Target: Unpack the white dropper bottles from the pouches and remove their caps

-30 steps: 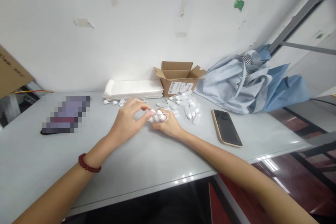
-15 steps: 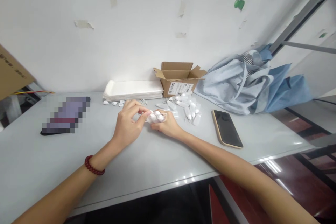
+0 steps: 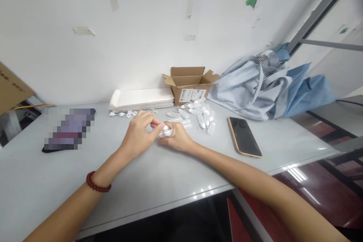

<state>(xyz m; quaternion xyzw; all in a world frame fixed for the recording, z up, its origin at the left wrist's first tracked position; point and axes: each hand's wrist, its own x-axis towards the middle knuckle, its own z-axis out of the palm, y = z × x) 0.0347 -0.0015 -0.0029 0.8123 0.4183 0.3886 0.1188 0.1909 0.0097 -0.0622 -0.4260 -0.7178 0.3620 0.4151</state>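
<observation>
A bunch of small white plastic pieces (image 3: 166, 131) with rounded ends sits in my right hand (image 3: 179, 137), whose fingers are wrapped round it. My left hand (image 3: 137, 133) is closed in a pinch at the left side of the bunch, thumb and forefinger on a small white piece there. The fingers partly hide what both hands hold. Just right of my hands lies a loose pile of similar white pieces (image 3: 203, 118) with clear, flat parts. Several small white caps (image 3: 129, 114) lie behind my left hand.
Along the wall stand a stack of white sheets or sleeves (image 3: 141, 99) and an open cardboard box (image 3: 188, 92). Blue-grey cloth bags (image 3: 252, 87) slump at the right back. A phone (image 3: 244, 137) lies right, and a blurred-out dark device (image 3: 69, 130) left, on the grey table (image 3: 136, 204).
My left thumb and forefinger have shifted slightly on the bunch. The thin white loops seen around it earlier no longer show. The whole view has tilted a little.
</observation>
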